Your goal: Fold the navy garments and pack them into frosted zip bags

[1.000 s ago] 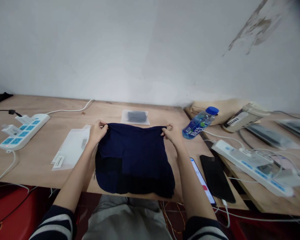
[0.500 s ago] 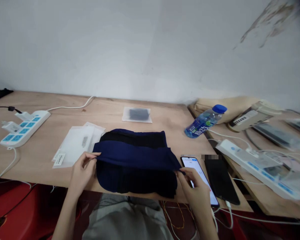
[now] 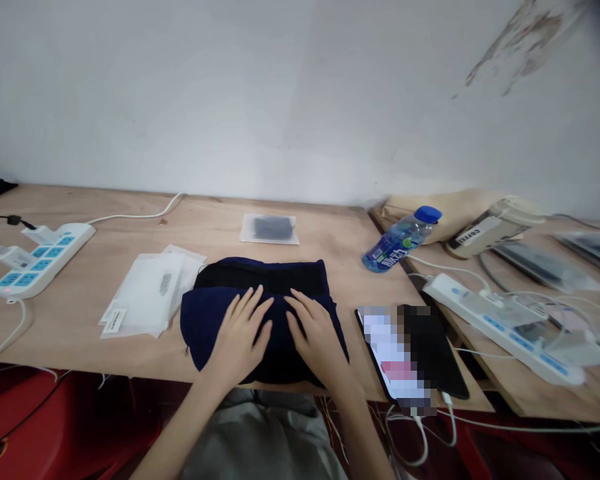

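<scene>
A navy-blue cloth piece with a black inner side point(image 3: 200, 320) lies folded on the table in front of me. My left hand point(image 3: 243, 337) rests on its left half, palm down with the fingers spread. On the right half lies my right hand point(image 3: 317, 330), also flat with fingers apart. Between and beyond the fingertips a black strip of the cloth shows, edged in blue at the far side. Both palms hide part of the fabric under them. Just left of the cloth are flat translucent plastic bags point(image 3: 147, 287) with a small white label.
Behind the cloth lies a small packet point(image 3: 273, 229) with something dark inside. To the right are a lit phone point(image 3: 387, 347), a dark phone point(image 3: 437, 360), a blue-capped bottle point(image 3: 400, 240), a coffee cup point(image 3: 495, 227) and a power strip point(image 3: 505, 333). Another power strip point(image 3: 45, 257) is at left.
My fingers have let go of the blue flap's two ends. The flap now lies down toward me, and both hands have moved inward to lie flat on it.
</scene>
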`<move>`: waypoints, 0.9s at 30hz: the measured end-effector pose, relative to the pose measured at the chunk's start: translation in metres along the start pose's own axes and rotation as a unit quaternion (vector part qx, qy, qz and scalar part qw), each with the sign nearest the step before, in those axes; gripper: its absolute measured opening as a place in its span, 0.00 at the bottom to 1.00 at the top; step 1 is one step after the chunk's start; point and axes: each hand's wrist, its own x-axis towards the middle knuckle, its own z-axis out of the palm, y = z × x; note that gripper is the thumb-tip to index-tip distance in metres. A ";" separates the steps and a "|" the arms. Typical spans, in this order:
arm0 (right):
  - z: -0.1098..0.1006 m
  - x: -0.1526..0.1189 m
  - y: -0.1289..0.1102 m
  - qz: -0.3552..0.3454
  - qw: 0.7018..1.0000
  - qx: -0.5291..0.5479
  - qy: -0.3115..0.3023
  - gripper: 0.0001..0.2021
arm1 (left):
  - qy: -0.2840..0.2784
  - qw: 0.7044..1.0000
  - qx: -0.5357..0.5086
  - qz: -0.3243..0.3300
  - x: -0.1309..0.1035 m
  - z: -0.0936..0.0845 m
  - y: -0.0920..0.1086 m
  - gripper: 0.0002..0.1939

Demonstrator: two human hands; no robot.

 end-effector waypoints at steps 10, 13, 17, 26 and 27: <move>0.012 -0.006 0.073 0.017 0.984 -0.175 -0.034 0.21 | -0.018 0.994 0.102 -0.045 -0.017 0.020 -0.039 0.36; 0.000 0.003 0.073 0.007 0.987 -0.153 -0.039 0.14 | -0.001 0.994 0.100 -0.051 -0.020 0.014 -0.040 0.38; -0.026 0.030 0.063 0.011 0.988 -0.072 -0.135 0.05 | 0.045 0.996 0.065 -0.043 -0.015 0.004 -0.023 0.33; -0.063 0.067 0.011 0.087 0.955 0.213 -0.189 0.07 | -0.018 0.936 -0.329 -0.125 -0.007 -0.011 0.055 0.26; -0.062 0.067 0.004 0.122 0.934 0.279 -0.190 0.09 | -0.017 0.922 -0.360 -0.143 -0.004 -0.011 0.059 0.31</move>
